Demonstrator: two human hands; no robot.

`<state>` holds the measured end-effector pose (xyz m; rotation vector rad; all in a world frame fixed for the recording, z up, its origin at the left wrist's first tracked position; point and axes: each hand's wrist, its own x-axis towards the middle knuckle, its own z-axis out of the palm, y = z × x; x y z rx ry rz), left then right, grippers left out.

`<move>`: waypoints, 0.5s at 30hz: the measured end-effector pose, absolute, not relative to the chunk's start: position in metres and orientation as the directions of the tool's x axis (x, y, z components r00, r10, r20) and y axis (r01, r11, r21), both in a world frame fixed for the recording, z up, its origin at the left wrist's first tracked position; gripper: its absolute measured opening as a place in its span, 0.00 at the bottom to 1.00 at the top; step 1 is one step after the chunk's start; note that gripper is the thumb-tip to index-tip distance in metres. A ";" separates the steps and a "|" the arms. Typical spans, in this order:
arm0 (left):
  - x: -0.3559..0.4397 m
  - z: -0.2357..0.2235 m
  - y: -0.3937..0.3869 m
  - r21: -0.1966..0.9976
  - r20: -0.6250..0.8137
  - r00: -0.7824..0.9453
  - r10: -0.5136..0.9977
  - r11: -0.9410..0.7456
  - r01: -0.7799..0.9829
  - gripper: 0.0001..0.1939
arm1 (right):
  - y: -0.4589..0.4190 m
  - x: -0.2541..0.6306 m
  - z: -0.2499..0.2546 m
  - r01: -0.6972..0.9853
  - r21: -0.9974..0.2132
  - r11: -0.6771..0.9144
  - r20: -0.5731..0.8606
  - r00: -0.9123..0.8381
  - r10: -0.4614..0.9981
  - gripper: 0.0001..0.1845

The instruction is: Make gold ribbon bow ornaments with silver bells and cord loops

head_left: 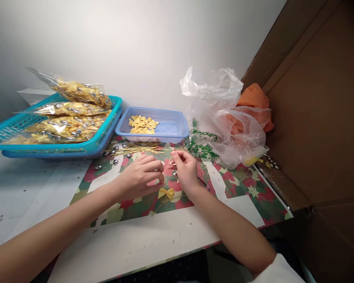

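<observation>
My right hand (185, 168) pinches a thin gold twist tie (168, 162) between thumb and fingertips; the strand slants down from the pinch. Facing it, my left hand (146, 173) is loosely curved, with a gap between thumb and fingers and nothing visible in it. Just below the hands lies a yellow ribbon bow (166, 193), with another thin gold strand (165, 203) beside it. A silver bead (175, 175) shows near my right fingers. Behind my left hand lies a bundle of gold twist ties (141, 148), with several loose silver beads (115, 161) to its left.
A blue basket (181, 127) at the back holds yellow bows (143, 124). Left of it, a turquoise basket (115, 103) carries filled clear bags (67, 127). Crumpled plastic bags (221, 118) and an orange bag (255, 104) stand right, beside a cardboard wall (318, 110).
</observation>
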<state>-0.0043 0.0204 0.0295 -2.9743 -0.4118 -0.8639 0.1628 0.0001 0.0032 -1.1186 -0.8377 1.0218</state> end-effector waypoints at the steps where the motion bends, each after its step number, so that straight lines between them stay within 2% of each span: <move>1: -0.005 0.029 0.021 0.073 0.519 0.819 0.245 -0.967 0.243 0.10 | 0.001 0.164 0.003 -0.217 -0.970 0.110 0.031 0.338 0.941 0.14; 5: -0.005 0.031 0.020 0.194 0.450 0.852 0.268 -0.961 0.199 0.11 | 0.006 0.168 0.004 -0.221 -0.969 0.113 0.020 0.384 0.923 0.16; 8: -0.005 0.039 0.018 0.364 0.335 0.891 0.306 -0.914 0.177 0.10 | 0.009 0.172 0.004 -0.242 -0.963 0.116 0.006 0.413 0.911 0.17; 12: -0.013 0.069 0.014 0.652 0.054 0.936 0.349 -0.722 0.231 0.09 | 0.015 0.177 0.001 -0.255 -0.961 0.106 -0.017 0.438 0.899 0.18; 15: -0.035 0.097 0.010 0.774 -0.039 0.960 0.277 -0.599 0.204 0.09 | 0.018 0.181 -0.002 -0.264 -0.959 0.099 -0.034 0.457 0.889 0.18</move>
